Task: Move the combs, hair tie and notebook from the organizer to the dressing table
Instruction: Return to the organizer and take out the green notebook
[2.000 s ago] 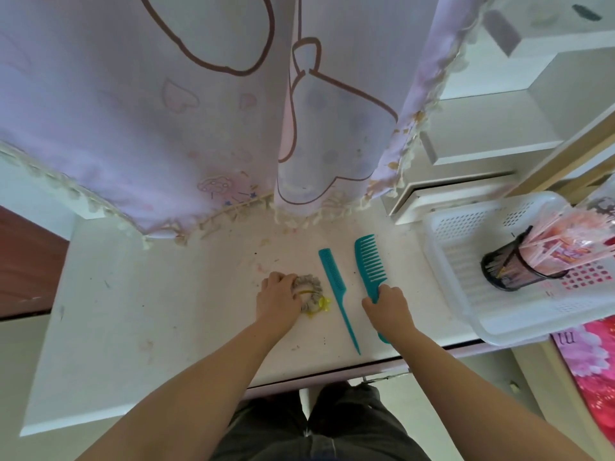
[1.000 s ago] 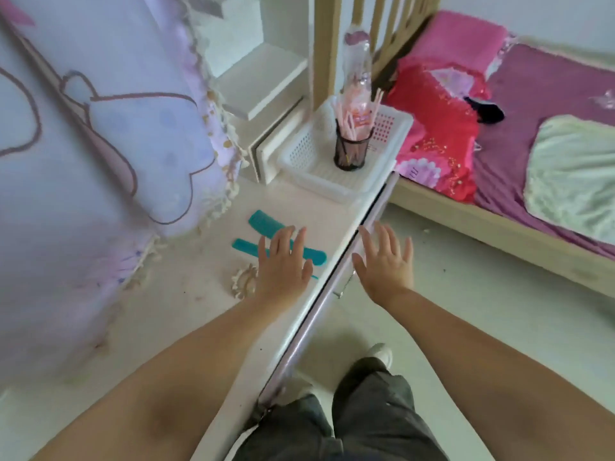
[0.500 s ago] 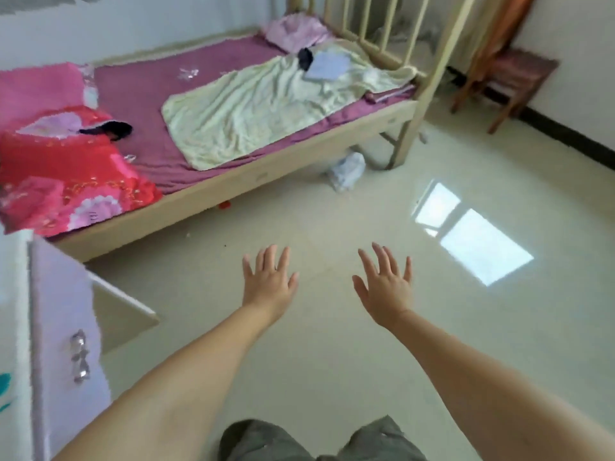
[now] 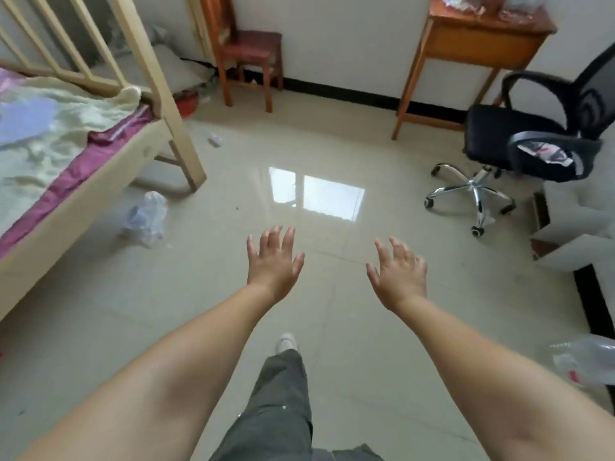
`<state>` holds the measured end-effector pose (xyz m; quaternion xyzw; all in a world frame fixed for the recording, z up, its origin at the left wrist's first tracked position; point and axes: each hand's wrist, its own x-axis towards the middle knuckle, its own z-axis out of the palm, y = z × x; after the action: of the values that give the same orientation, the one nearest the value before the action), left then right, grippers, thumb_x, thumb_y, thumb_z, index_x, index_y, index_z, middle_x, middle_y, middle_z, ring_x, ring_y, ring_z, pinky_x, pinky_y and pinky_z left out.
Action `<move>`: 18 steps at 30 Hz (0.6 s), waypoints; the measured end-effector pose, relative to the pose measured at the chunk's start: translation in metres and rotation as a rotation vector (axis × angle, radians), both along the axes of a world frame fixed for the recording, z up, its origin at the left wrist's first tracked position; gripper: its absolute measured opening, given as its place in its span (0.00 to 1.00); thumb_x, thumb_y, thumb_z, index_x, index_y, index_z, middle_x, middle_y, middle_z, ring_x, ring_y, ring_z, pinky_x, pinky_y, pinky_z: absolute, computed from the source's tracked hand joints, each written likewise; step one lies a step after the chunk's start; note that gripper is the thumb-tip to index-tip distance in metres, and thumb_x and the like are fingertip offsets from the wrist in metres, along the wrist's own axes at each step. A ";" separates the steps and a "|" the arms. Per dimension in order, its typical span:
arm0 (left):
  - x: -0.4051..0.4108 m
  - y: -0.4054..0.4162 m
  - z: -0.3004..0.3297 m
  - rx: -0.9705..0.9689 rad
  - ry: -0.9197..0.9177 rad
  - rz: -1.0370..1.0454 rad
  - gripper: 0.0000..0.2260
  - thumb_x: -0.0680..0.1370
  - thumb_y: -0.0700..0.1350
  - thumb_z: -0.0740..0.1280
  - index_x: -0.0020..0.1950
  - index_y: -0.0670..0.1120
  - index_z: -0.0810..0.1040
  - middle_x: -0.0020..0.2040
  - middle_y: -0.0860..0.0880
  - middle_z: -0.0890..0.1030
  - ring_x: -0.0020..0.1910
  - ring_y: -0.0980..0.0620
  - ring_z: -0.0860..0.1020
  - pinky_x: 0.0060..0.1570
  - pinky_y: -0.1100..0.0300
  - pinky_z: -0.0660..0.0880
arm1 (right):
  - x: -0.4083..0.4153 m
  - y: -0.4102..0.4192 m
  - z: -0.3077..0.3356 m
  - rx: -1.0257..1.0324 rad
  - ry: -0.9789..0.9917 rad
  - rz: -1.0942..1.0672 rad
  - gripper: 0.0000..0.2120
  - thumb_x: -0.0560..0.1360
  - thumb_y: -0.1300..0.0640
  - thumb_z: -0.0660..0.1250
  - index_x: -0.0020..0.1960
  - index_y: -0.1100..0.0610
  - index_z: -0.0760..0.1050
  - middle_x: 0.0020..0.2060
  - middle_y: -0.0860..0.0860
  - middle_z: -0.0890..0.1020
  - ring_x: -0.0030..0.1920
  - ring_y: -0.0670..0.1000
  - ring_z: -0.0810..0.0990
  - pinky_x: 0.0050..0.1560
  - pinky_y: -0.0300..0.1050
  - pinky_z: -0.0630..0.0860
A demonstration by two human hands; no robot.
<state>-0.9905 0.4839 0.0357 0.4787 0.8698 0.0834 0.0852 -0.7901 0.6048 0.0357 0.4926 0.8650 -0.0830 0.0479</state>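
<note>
Both hands empty, person turned from the dressing table.
Left hand point(image 4: 273, 261) and right hand point(image 4: 399, 273) hang spread over bare floor point(image 4: 332, 154); combs and hair tie, set down seconds ago, are out of view, as is the notebook.

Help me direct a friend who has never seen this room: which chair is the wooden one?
Start at the bed on the left and follow its footboard to the back wall. The wooden chair stands there on four straight legs, reddish-brown, unlike the black office chair on a chrome wheeled base at the right.
</note>
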 end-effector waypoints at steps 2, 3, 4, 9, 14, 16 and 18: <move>-0.010 0.061 0.000 0.007 0.016 -0.057 0.26 0.78 0.56 0.51 0.75 0.49 0.51 0.75 0.45 0.56 0.74 0.45 0.53 0.72 0.40 0.42 | -0.006 0.053 -0.002 0.013 0.014 -0.047 0.26 0.78 0.43 0.50 0.74 0.48 0.52 0.75 0.54 0.56 0.75 0.54 0.54 0.70 0.58 0.55; -0.016 0.093 0.000 0.012 0.014 -0.078 0.26 0.78 0.56 0.51 0.75 0.49 0.51 0.75 0.46 0.56 0.74 0.46 0.52 0.72 0.41 0.41 | -0.010 0.081 -0.002 0.021 0.018 -0.067 0.26 0.78 0.43 0.50 0.74 0.48 0.52 0.75 0.54 0.57 0.75 0.54 0.55 0.70 0.58 0.56; -0.022 0.125 0.001 0.017 0.010 -0.099 0.26 0.78 0.56 0.50 0.75 0.50 0.50 0.75 0.46 0.55 0.74 0.46 0.52 0.72 0.41 0.41 | -0.014 0.110 -0.002 0.025 0.021 -0.088 0.26 0.78 0.43 0.50 0.74 0.48 0.53 0.75 0.54 0.57 0.74 0.54 0.55 0.70 0.58 0.56; -0.045 0.296 0.015 0.037 -0.003 -0.232 0.26 0.79 0.56 0.50 0.75 0.50 0.49 0.75 0.46 0.53 0.75 0.47 0.49 0.72 0.41 0.41 | -0.033 0.250 0.009 0.029 0.049 -0.227 0.26 0.78 0.43 0.51 0.74 0.48 0.54 0.75 0.54 0.58 0.74 0.54 0.57 0.70 0.57 0.57; -0.044 0.455 0.029 0.021 0.016 -0.378 0.26 0.79 0.56 0.49 0.75 0.50 0.50 0.76 0.46 0.53 0.75 0.47 0.49 0.72 0.42 0.40 | -0.029 0.377 0.023 0.043 0.054 -0.348 0.26 0.78 0.44 0.52 0.74 0.49 0.54 0.74 0.54 0.59 0.74 0.53 0.57 0.69 0.57 0.57; -0.037 0.510 0.025 -0.007 0.031 -0.451 0.26 0.79 0.56 0.48 0.75 0.49 0.49 0.76 0.45 0.53 0.75 0.46 0.49 0.72 0.42 0.40 | -0.021 0.425 0.019 0.051 0.054 -0.393 0.26 0.78 0.44 0.52 0.74 0.49 0.54 0.74 0.54 0.59 0.74 0.53 0.57 0.69 0.56 0.57; -0.032 0.571 0.020 -0.026 0.059 -0.505 0.26 0.79 0.56 0.47 0.75 0.50 0.49 0.76 0.45 0.53 0.75 0.46 0.49 0.72 0.42 0.40 | -0.015 0.480 0.014 0.053 0.039 -0.423 0.26 0.78 0.44 0.51 0.74 0.49 0.55 0.74 0.54 0.60 0.74 0.54 0.56 0.69 0.57 0.57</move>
<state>-1.0225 1.0547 0.0557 0.6820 0.7257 0.0344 0.0840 -0.8047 1.0844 0.0494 0.6627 0.7449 -0.0777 -0.0003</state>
